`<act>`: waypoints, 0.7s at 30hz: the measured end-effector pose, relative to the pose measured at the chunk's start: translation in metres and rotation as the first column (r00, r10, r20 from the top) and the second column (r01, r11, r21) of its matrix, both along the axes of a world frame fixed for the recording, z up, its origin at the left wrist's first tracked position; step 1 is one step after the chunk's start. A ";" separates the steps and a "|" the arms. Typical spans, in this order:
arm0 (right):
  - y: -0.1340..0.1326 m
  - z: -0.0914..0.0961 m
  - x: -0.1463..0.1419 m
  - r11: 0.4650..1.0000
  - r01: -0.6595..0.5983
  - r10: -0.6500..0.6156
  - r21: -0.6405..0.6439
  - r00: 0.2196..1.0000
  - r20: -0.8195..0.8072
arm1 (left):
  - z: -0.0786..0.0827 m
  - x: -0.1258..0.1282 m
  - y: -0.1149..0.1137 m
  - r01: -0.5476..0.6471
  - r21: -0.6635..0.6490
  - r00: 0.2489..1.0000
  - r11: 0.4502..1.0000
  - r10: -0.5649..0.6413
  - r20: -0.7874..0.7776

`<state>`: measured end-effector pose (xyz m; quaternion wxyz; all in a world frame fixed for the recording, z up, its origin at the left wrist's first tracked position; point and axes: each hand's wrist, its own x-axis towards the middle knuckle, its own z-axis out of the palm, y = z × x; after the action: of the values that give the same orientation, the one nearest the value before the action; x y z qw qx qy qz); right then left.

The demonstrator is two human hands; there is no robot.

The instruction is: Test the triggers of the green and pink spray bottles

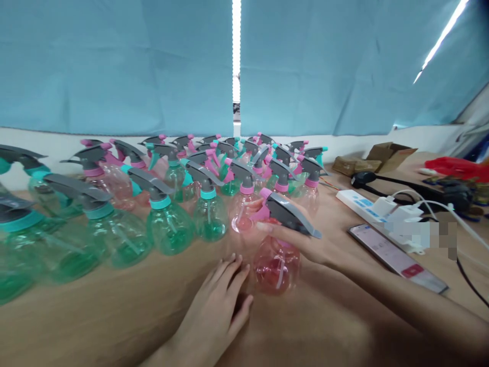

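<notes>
A pink clear spray bottle (275, 266) with a grey and pink trigger head stands on the wooden table (114, 311) in front of me. My right hand (305, 242) is wrapped round its neck just under the trigger head. Flat on the table beside the bottle's left side lies my left hand (219, 300), fingers stretched out and together, holding nothing. Behind stand several more spray bottles, green ones (168, 224) to the left and pink ones (244, 204) in the middle.
A phone (397, 257) lies face up to the right of my right forearm. Behind it are a white power strip (367, 204) with chargers and cables, black cables, cardboard boxes (385, 155) and something red (458, 168). Blue curtains hang behind the table.
</notes>
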<state>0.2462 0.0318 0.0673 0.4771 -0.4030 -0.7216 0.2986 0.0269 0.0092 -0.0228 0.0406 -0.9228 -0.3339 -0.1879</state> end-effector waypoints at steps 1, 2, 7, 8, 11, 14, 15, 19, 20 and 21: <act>0.002 -0.003 -0.001 1.000 -0.005 0.005 0.012 1.000 -0.003 | 0.001 0.000 0.000 0.004 -0.001 1.000 1.000 -0.004 -0.002; 0.003 -0.005 -0.002 1.000 -0.009 0.009 0.018 1.000 -0.007 | 0.001 0.000 0.000 0.008 -0.001 1.000 1.000 -0.008 -0.004; 0.005 -0.013 0.001 0.999 -0.025 0.025 -0.024 1.000 0.007 | 0.002 0.000 -0.001 0.015 -0.001 1.000 1.000 -0.015 -0.015; 0.005 -0.013 0.002 0.999 -0.027 0.028 -0.038 0.999 0.018 | 0.001 0.000 -0.001 0.013 -0.002 1.000 1.000 -0.013 -0.013; 0.002 -0.005 0.001 0.999 -0.033 0.034 -0.037 0.999 0.029 | 0.001 0.000 -0.001 0.010 0.007 1.000 1.000 -0.010 -0.009; -0.002 0.007 -0.001 0.998 -0.052 0.052 0.025 0.998 0.023 | 0.001 -0.001 0.000 0.015 0.024 1.000 1.000 -0.015 -0.021; -0.004 0.011 -0.002 0.998 -0.066 0.065 0.022 0.997 0.033 | 0.000 -0.001 0.000 0.018 0.029 1.000 0.999 -0.017 -0.019; -0.005 0.013 -0.003 0.997 -0.079 0.079 0.007 0.997 0.026 | -0.001 0.000 0.001 0.026 0.029 1.000 0.999 -0.026 0.010; -0.004 0.011 -0.003 0.998 -0.069 0.069 0.014 0.997 0.023 | -0.001 0.000 0.001 0.024 0.030 1.000 0.999 -0.025 0.011; -0.003 0.009 -0.003 0.998 -0.058 0.058 0.017 0.998 0.026 | -0.001 0.000 0.001 0.024 0.030 1.000 0.999 -0.024 0.007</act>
<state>0.2436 0.0288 0.0765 0.4628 -0.3814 -0.7416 0.3008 0.0270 0.0102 -0.0239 0.0508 -0.9253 -0.3201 -0.1969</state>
